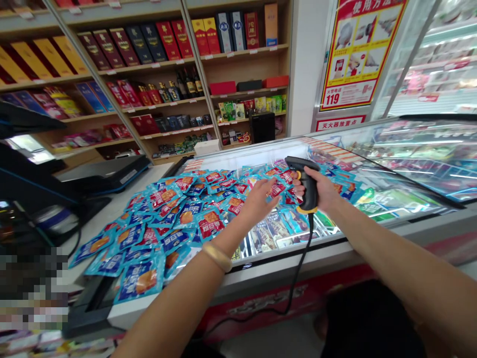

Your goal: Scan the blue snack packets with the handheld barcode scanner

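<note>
Right hand [318,191] wrapped round the grip of a black corded barcode scanner [308,186]. Left hand [259,204], fingers loosely spread, just beside it, over blue snack packets [208,223] heaped across a glass-topped chest freezer [283,263]; whether it pinches one, cannot tell.

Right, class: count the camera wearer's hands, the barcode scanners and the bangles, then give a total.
Hands, left hand and right hand: 2
Barcode scanner: 1
Bangle: 1
Total: 4
</note>
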Demonstrator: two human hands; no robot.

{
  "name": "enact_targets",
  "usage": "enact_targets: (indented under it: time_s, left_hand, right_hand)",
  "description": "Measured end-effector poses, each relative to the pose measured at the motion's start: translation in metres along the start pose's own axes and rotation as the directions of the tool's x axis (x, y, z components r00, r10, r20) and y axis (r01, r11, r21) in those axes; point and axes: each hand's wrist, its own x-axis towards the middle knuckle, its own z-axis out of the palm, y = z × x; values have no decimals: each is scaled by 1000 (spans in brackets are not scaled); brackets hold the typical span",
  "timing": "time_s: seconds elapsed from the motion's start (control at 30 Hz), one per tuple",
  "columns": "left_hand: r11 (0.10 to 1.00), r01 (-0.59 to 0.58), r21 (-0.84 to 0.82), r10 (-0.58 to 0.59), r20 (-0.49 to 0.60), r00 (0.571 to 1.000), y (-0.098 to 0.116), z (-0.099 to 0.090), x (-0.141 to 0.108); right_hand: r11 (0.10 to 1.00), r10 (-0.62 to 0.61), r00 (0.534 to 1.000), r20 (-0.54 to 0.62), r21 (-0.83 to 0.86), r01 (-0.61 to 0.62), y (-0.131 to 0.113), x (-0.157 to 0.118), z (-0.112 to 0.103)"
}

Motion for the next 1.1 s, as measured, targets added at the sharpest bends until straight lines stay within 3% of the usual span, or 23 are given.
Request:
enact_targets:
  time_s: [0.1,0.23,0.33,0.47,0.63,0.8,0.93,1.1]
  left_hand:
    - [991,-41,124,21,161,987,19,37,15]
    - [959,-49,279,-11,208,978,34,74,37]
    - [940,-75,332,-3,228,974,40,85,49]
    - [939,-41,341,-48,250,967,44,83,52]
    - [938,58,342,-121,164,979,36,54,34]
    - [893,152,423,-176,18,984,6,-8,-4]
    - [829,297,473,-289,-90,953,-13,-49,-50]
    - [736,378,562,-356,-153,922,-10,-62,-104]
  right_hand:
    - [999,-38,995,-89,23,40,-18,-9,-22]
    - [994,-83,986,-146,56,93,-31,-14,-36]
    - [989,-124,984,-129,69,133,-35,-13,-38]
    - [988,-146,984,-103,36,151,-35,-12,-39]
    - [984,-174,979,-102,32,178,-32,-16,-36]
    - [985,-159,983,-93,49,164,-13,-18,-15]
    - [994,-92,995,-39,58,95,14,-19,11]
    - [999,33,999,8,-1,-33,55,-24,44]
